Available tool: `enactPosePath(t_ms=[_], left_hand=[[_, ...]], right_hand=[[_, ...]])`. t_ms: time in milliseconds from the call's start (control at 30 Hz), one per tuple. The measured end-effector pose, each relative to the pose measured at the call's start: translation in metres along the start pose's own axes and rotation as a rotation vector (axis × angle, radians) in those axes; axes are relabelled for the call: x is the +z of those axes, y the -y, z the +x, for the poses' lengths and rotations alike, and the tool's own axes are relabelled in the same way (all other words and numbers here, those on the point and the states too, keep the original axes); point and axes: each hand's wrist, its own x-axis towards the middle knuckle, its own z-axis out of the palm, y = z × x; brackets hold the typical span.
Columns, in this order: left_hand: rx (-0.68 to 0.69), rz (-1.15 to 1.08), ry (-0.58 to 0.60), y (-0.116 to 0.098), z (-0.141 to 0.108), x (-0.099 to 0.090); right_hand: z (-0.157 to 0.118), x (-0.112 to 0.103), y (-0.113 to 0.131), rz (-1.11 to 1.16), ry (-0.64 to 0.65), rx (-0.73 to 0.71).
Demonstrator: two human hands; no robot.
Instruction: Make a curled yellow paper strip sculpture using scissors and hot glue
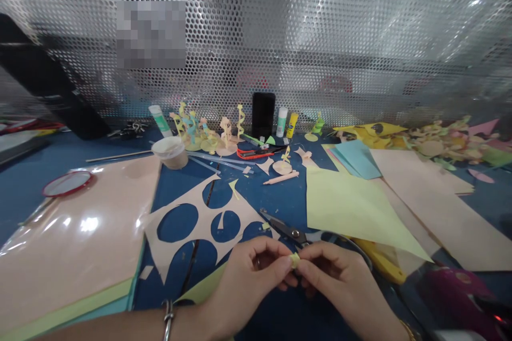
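Between my two hands, low in the middle of the view, is a small piece of yellow paper (295,260). My left hand (256,272) pinches it from one side between thumb and fingers. My right hand (340,277) pinches its other side, and the fingertips nearly meet. The paper's exact shape is mostly covered by the fingers. Just beyond the hands lie scissors (295,234) with dark blades. A pale pink sheet with round cut-outs (204,218) lies to the left, with small paper scraps on and around it.
Small paper figures (192,130) stand at the back beside a white tub (170,152). A black phone (263,114), glue sticks (282,121) and a red cutter (256,153) are near the mesh wall. Paper sheets (352,202) lie right; a plastic-wrapped paper stack (80,240) lies left.
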Motion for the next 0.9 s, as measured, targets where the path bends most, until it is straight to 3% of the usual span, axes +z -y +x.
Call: enactPosePath(t_ms=[433,900], left_hand=[[0.018,0.106,-0.003,0.0032,-0.0022,-0.001],[0.011,0.034,-0.036,0.0024,-0.0011,0.0013]], right_hand=[[0.0009,0.0018,-0.0025,0.173,0.024,0.025],[0.0051,0.0043,0.001,0.27,0.029,0.108]])
